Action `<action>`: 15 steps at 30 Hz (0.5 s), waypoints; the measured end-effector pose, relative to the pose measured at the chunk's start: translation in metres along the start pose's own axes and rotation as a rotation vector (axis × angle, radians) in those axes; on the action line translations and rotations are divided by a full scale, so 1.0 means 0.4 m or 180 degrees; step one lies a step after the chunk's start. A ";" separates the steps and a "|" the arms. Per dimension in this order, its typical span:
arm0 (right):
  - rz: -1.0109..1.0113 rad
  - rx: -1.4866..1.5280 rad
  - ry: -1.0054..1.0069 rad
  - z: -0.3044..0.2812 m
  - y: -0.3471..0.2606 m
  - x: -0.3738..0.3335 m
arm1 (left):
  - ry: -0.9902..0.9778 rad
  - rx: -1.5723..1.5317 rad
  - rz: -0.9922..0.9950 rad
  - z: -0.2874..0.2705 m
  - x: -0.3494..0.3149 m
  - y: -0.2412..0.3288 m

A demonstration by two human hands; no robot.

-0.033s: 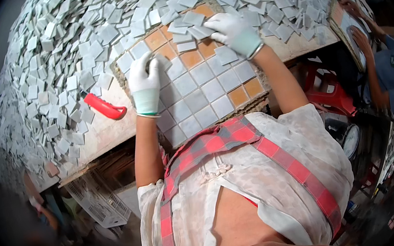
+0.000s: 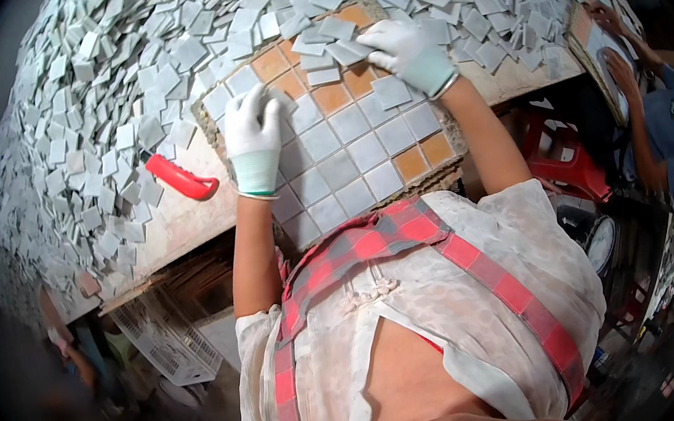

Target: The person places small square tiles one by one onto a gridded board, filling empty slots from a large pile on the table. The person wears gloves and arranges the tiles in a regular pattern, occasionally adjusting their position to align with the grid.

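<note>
Still seeing the huge heap of pale tiles [image 2: 114, 78] from 9 to 1 o'clock. Got the board [image 2: 409, 164] at 12, basically unmoved. Right hand [image 2: 409, 51] at 1, left hand [image 2: 252, 133] at 11 with thumb slightly farther from bent fingers than before; can't tell about pinching in either. Unchanged too: red-handled knife [image 2: 182, 178] at 10, small tile stack [image 2: 318, 60] at 12, by right fingertips.

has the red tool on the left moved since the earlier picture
No, the red tool lies in the same spot left of the gridded board, with no shift either way.
</note>
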State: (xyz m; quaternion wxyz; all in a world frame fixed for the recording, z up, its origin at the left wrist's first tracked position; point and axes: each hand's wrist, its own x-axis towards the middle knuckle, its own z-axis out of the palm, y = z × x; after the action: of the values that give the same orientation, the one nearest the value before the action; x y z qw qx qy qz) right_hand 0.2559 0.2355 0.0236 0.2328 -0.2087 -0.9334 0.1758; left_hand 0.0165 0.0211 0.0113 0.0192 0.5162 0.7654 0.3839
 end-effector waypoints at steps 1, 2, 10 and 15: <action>-0.0083 0.0024 0.0072 -0.020 0.007 -0.005 | 0.0112 0.0200 0.0235 0.002 -0.003 0.017; 0.0077 0.0308 0.0159 -0.017 0.015 -0.008 | 0.0193 0.0335 0.0320 -0.002 -0.006 0.036; 0.1341 0.0434 -0.0123 -0.216 0.051 -0.231 | -0.0380 0.0527 0.0508 -0.034 -0.022 0.003; 0.3070 -0.1481 -0.2406 -0.446 0.097 -0.573 | -0.0399 -0.1323 -0.0698 -0.032 -0.010 0.039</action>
State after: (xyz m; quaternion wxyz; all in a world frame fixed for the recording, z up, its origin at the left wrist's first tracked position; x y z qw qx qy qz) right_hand 0.5428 0.2018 0.0725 -0.2676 -0.5726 -0.7663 0.1152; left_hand 0.0252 0.0132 0.0285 0.2140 0.4377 0.7188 0.4960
